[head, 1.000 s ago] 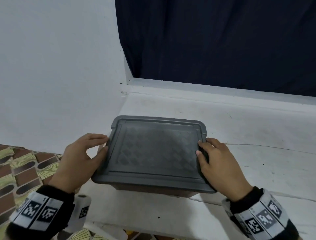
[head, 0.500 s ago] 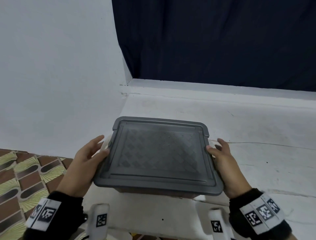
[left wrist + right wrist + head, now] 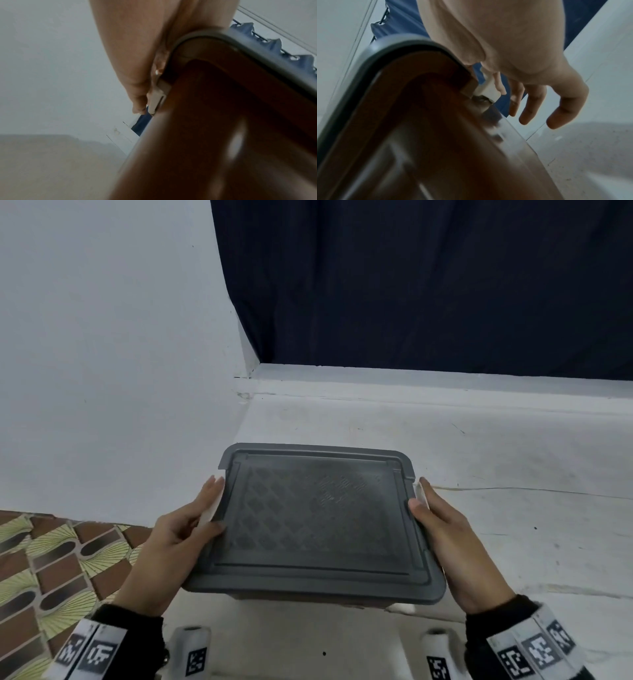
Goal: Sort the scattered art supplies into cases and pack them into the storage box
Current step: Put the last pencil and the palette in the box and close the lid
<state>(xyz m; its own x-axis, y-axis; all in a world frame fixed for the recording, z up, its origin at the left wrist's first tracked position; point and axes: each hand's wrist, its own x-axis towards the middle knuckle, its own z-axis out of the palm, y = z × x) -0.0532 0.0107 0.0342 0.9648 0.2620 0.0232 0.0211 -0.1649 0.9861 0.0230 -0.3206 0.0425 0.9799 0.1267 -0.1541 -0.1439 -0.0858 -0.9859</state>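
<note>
The storage box stands on a white ledge, its grey patterned lid (image 3: 318, 515) on top of the brown see-through body (image 3: 214, 121). My left hand (image 3: 178, 542) lies at its left side, thumb on the lid and straight fingers pressing along the white left latch (image 3: 213, 505), also seen close up in the left wrist view (image 3: 156, 100). My right hand (image 3: 448, 542) is at the right side, thumb on the lid's edge and forefinger against the white right latch (image 3: 420, 491). In the right wrist view the other fingers (image 3: 530, 105) hang loose beside that latch (image 3: 488, 86). No art supplies are visible.
A white wall (image 3: 102, 371) rises to the left and a dark blue curtain (image 3: 428, 285) hangs behind the ledge (image 3: 513, 457). A patterned brown and yellow floor (image 3: 41, 559) shows at lower left.
Both hands slid from the lid's edges out to the box's sides. The white latches now show under the fingers, raised beside the lid.
</note>
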